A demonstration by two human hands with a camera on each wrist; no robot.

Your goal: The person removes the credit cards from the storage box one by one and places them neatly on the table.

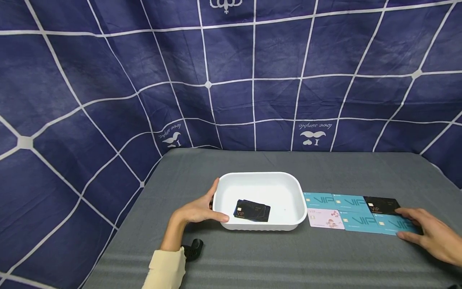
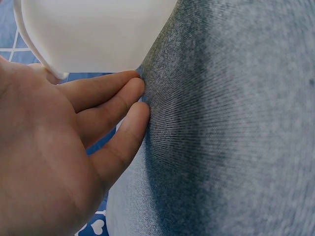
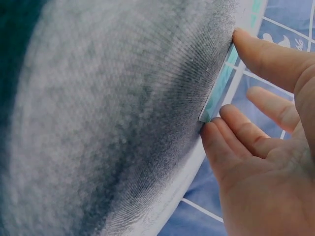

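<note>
A white plastic basin (image 1: 260,180) stands on the grey cloth, with a few black VIP cards (image 1: 250,210) overlapping inside it. My left hand (image 1: 195,210) rests at the basin's left end, thumb at the near rim and index finger along the side. The left wrist view shows its other fingers extended near the basin's base. Right of the basin, several cards lie flat in two rows: blue VIP cards (image 1: 357,220), a pink card (image 1: 326,218) and a black card (image 1: 380,205). My right hand (image 1: 431,233) touches the rightmost blue card (image 1: 391,224) with spread thumb and fingers.
Grey cloth (image 1: 274,261) covers the work surface. Behind and left of it hangs a dark blue curtain (image 1: 231,100) with white grid lines. A black device (image 1: 193,249) is worn on the left wrist, close to the cloth.
</note>
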